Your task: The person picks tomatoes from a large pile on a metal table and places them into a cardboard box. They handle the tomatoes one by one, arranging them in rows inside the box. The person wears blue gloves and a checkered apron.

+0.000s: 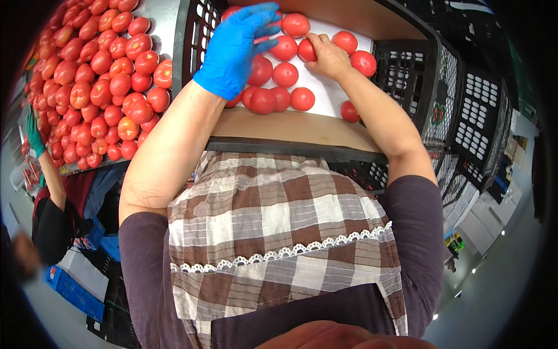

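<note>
My left hand point(232, 53), in a blue glove, reaches over the left side of a black plastic crate point(290, 150). Its fingers are stretched out and apart above tomatoes, some of which it partly hides. My right hand point(330, 57) is bare and comes in from the right. Its thumb and fingers are around a red tomato point(306, 50) in the middle of the crate. Other red tomatoes point(285, 75) lie on the crate's white bottom, mostly left of centre, with a few point(363, 63) at the right. Brown board point(290, 127) lines the near and far walls.
A large heap of tomatoes point(87, 81) covers the pale table at the left. A co-worker's green-gloved hand point(35, 135) is at the heap's far-left edge. Black crates point(476, 116) stand at the right. A blue crate point(74, 294) is at the lower left.
</note>
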Tool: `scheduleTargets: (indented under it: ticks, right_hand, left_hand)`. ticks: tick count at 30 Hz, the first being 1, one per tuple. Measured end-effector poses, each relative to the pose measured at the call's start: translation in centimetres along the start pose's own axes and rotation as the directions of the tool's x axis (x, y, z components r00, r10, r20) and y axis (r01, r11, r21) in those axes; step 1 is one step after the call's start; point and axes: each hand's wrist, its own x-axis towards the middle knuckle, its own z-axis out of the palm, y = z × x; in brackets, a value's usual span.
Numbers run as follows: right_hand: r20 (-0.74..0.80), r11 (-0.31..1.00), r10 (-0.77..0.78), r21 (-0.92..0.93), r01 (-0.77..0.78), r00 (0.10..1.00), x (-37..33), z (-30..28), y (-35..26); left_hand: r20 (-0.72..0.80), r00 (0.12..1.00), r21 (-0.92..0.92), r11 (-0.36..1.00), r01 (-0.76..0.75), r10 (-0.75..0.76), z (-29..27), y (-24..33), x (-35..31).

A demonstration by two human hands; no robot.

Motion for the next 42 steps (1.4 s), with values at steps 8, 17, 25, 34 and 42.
scheduleTargets:
  ticks: [8,17,25,34,42]
  right_hand:
    - [0.414,0.156,-0.135,0.906,-0.393,0.9,-1.5,-3.4,0.9]
    - [0.327,0.237,-0.185,0.93,-0.281,0.927,-1.7,-3.9,-3.2]
    - [0.488,0.993,-0.115,0.024,0.119,0.865,-6.1,1.1,-0.4]
    - [0.579,0.937,0.167,-0.346,0.055,0.798,-6.9,-2.2,2.7]
    - [0.602,0.912,0.197,-0.401,0.08,0.774,-6.9,-2.7,3.3]
  left_hand:
    - [0.177,0.979,0.459,0.888,0.01,-0.103,-1.5,-2.7,0.1]
    - [0.255,0.964,0.518,0.832,-0.2,0.073,-0.2,-2.8,-0.9]
    - [0.242,0.966,0.497,0.844,-0.202,0.089,0.0,-1.9,-1.4]
    - [0.116,0.984,0.357,0.919,-0.167,0.133,0.2,-1.0,-1.4]
    - [0.112,0.992,0.325,0.941,-0.09,0.056,0.1,0.0,-1.4]
